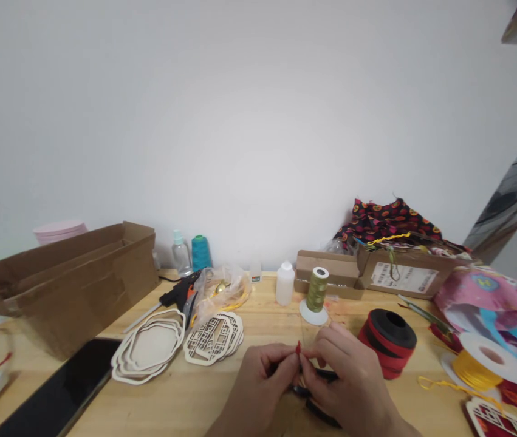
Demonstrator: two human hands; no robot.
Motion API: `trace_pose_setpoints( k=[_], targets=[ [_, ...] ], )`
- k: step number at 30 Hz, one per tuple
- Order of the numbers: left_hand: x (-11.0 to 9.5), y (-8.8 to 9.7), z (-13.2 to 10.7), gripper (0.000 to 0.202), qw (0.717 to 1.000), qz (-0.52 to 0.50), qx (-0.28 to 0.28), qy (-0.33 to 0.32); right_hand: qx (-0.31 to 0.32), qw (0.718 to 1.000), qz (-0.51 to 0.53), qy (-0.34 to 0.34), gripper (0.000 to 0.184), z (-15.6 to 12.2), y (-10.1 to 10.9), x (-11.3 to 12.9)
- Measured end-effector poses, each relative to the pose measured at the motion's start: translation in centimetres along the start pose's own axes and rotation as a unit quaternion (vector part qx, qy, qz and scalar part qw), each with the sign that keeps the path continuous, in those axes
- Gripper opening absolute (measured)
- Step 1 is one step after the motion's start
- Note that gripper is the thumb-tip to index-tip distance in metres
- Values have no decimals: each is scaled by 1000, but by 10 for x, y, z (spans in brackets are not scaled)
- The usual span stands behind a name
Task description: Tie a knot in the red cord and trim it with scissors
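Note:
My left hand (258, 379) and my right hand (347, 376) meet low over the wooden table (194, 400), fingertips pinched together on a small red piece (299, 348). Something dark (317, 409), maybe scissors, lies under my hands; I cannot make it out fully. Just behind my hands stands a spool of olive-green thread (316, 291) on a white base. A roll of red and black ribbon (388, 337) sits right of my right hand.
Cut wooden frames (149, 346) and lattice pieces (215, 337) lie at left, with a glue gun (178, 294), a long cardboard box (67, 279), bottles (284, 282), a teal spool (200, 252). At right: yellow cord spool (481, 364), cardboard boxes (376, 273), patterned fabric (390, 220), pink bag (495, 297).

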State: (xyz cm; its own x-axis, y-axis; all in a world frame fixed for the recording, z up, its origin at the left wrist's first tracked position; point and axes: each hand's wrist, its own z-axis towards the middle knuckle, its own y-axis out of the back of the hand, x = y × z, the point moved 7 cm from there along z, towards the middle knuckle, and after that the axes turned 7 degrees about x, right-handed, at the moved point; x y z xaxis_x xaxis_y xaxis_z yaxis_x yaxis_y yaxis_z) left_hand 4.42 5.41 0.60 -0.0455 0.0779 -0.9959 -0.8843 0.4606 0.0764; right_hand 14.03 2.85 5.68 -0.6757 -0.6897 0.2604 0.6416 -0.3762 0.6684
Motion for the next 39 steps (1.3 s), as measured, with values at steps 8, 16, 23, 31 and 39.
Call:
trace_pose_setpoints(
  k=[8, 16, 23, 31, 39],
  targets=[
    [13, 2, 1, 29, 999, -9, -1, 38, 96, 923, 269, -259, 15, -9, -23, -45],
    [10, -1, 1, 34, 999, 13, 17, 30, 136, 948, 223, -184, 19, -5, -26, -33],
    [12, 3, 0, 31, 997, 39, 10, 60, 127, 991, 38, -26, 15, -1, -17, -17],
    [14, 6, -1, 28, 997, 27, -8, 72, 164, 979, -118, 32, 23, -6, -21, -12],
    [14, 5, -5, 27, 997, -16, -2, 73, 170, 880, 371, -245, 20, -12, -31, -42]
  ],
)
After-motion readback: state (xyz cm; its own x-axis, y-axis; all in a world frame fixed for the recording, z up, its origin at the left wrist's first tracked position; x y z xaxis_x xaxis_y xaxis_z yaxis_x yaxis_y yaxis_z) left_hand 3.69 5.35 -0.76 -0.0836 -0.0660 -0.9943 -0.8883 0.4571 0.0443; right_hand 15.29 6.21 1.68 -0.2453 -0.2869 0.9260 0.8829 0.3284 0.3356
